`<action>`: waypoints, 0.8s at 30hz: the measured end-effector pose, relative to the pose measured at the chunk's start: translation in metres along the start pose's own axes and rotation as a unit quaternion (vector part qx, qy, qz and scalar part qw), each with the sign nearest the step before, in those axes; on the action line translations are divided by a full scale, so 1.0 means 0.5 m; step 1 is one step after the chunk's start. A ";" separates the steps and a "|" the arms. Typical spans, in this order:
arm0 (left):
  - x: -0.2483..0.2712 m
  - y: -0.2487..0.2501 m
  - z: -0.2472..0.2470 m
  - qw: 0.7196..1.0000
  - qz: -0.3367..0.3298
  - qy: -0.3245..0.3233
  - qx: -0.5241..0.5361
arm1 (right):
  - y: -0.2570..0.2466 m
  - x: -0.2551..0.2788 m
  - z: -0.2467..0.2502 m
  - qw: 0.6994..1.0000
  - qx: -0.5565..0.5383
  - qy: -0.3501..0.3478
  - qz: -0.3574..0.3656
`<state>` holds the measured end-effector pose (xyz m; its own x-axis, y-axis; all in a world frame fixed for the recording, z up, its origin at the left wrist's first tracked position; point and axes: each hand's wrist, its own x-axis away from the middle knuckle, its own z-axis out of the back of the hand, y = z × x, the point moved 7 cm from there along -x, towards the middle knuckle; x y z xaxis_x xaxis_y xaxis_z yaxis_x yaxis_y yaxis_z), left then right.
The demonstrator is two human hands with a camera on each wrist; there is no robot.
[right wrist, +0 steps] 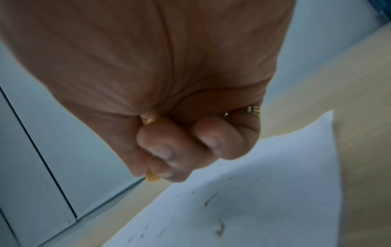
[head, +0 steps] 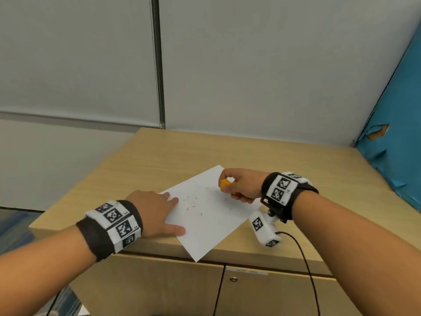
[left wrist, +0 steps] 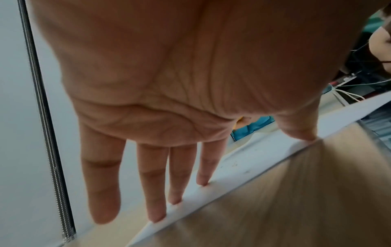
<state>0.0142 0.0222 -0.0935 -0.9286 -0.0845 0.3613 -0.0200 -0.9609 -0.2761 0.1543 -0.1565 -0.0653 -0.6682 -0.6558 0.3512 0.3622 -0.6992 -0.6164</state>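
Note:
A white sheet of paper (head: 206, 215) lies askew on a light wooden cabinet top (head: 182, 153), one corner hanging over the front edge. Dark eraser crumbs (head: 193, 202) are scattered over its middle. My left hand (head: 157, 210) lies flat on the sheet's left edge, fingers (left wrist: 204, 167) straight and pressing it down. My right hand (head: 239, 184) grips a small orange eraser (head: 225, 184) over the sheet's far right part; the curled fingers (right wrist: 169, 150) hide most of the eraser (right wrist: 152, 177). The paper (right wrist: 253, 200) shows grey smudges beneath.
The cabinet top stands against a grey panelled wall (head: 250, 65) with a dark vertical seam (head: 159, 65). A torn blue partition (head: 396, 133) borders the right side. A black cable (head: 305, 265) hangs from my right wrist over the cabinet doors (head: 250, 293).

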 end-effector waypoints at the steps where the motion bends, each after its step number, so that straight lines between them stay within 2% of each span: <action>1: -0.004 0.000 -0.003 1.000 -0.005 -0.004 -0.004 | -0.005 -0.009 -0.015 1.000 0.001 -0.010 -0.002; 5: -0.024 -0.013 -0.007 0.998 -0.037 -0.050 0.008 | -0.012 -0.027 -0.050 0.999 0.010 -0.038 -0.013; 8: -0.041 -0.040 -0.010 0.991 -0.073 -0.088 0.067 | -0.005 -0.021 -0.051 0.998 0.011 -0.054 -0.029; 10: -0.046 -0.057 -0.003 0.988 -0.079 -0.079 0.108 | 0.010 -0.011 -0.038 0.998 0.026 -0.040 -0.045; 13: -0.037 -0.058 -0.003 0.988 -0.049 -0.062 0.132 | 0.048 0.017 -0.010 0.994 0.070 -0.006 -0.083; 15: -0.019 -0.040 -0.017 0.990 -0.031 -0.070 0.117 | 0.073 0.036 0.005 0.992 0.074 0.008 -0.105; 19: 0.007 0.014 -0.042 0.995 -0.044 -0.061 0.065 | 0.093 0.058 0.006 0.987 0.087 -0.002 -0.137; 24: 0.014 0.122 -0.030 0.983 -0.138 -0.038 0.115 | 0.074 0.052 -0.018 0.978 0.151 -0.031 -0.143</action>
<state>0.0011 -0.0328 -0.1214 -0.8690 0.1765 0.4622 -0.1744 -0.9835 0.0478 0.1443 -0.1969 -0.0853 -0.7328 -0.4313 0.5263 0.3490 -0.9022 -0.2535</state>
